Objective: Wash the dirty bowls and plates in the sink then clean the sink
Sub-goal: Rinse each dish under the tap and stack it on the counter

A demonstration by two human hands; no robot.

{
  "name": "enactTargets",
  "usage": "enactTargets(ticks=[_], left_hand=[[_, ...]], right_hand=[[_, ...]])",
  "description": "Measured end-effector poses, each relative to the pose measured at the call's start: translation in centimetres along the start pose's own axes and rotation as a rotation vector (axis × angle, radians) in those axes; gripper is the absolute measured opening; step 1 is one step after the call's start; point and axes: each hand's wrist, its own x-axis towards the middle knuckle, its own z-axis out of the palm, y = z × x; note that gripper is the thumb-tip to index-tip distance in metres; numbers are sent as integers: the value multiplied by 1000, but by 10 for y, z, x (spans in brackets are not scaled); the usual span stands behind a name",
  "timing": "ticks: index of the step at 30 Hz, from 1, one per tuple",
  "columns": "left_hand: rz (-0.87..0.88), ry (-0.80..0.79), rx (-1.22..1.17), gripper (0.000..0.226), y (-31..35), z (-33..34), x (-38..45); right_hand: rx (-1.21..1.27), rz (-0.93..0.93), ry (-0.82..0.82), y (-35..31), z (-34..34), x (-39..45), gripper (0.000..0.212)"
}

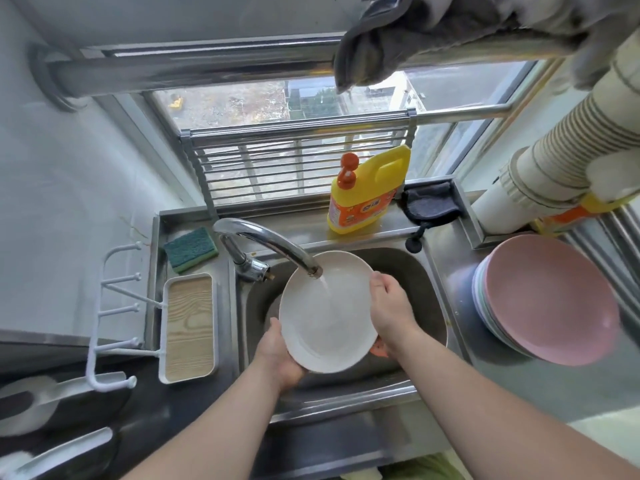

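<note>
Over the stainless steel sink (429, 282), a round white plastic plate (327, 311) is held tilted under water running from the curved chrome tap (270, 244). The left hand (277, 355) grips its rim at seven o'clock, fingers curled beneath, while the right hand (391, 308) clasps the rim at three o'clock. Wet rims are slippery, so the plate might drop, or water could splash toward the stacked pink bowls (547, 299) at three o'clock.

Single head view, wide-angle: looks steeply down and forward, close over sink (429, 271), window (242, 98) at frame top.
</note>
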Motion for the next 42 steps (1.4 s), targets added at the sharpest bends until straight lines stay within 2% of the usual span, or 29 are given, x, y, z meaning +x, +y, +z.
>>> enactTargets(ticks=[2, 5, 8, 10, 12, 16, 19, 22, 27, 29, 33, 35, 38, 40, 42], left_hand=[[-40, 2, 61, 64, -8, 16, -5], [-39, -35, 189, 42, -13, 30, -13], [-50, 10, 271, 34, -10, 30, -14], [-61, 40, 295, 36, -5, 29, -15], [-91, 72, 302, 38, 0, 28, -19], [-194, 163, 295, 35, 4, 21, -24], [-246, 189, 330, 28, -4, 4, -14], [-287, 120, 404, 29, -19, -2, -1], [-318, 62, 568, 35, -41, 20, 0], [-235, 87, 674, 34, -51, 39, -7], [187, 122, 922, 22, -69, 90, -12], [440, 123, 1037, 22, -77, 120, -10], [736, 125, 1151, 34, -95, 172, -17], [864, 89, 1213, 36, -116, 207, -20], [921, 42, 1268, 34, -137, 240, -20]], right_hand=[[-80, -49, 74, -7, -11, 0, 37], [-316, 9, 154, -9, -33, 8, 41], [-474, 139, 88, 4, -52, 19, 35], [-448, 322, 21, 18, -58, 23, 27], [-417, 490, -9, 30, -59, 16, 30], [-355, 640, -78, 25, -64, 1, 29], [-223, 655, -77, 11, -69, 7, 26], [-150, 594, -65, -6, -72, 14, 25], [-265, 365, -59, -28, -90, 21, 17], [-325, 282, -83, -37, -109, 24, 18], [-472, 1, -145, -51, -169, 23, 27], [-645, -163, -70, -50, -208, 24, 35], [-824, -248, 30, -35, -272, 26, 42], [-856, -276, 121, -20, -312, 26, 43], [-833, -265, 203, -2, -346, 28, 46]])
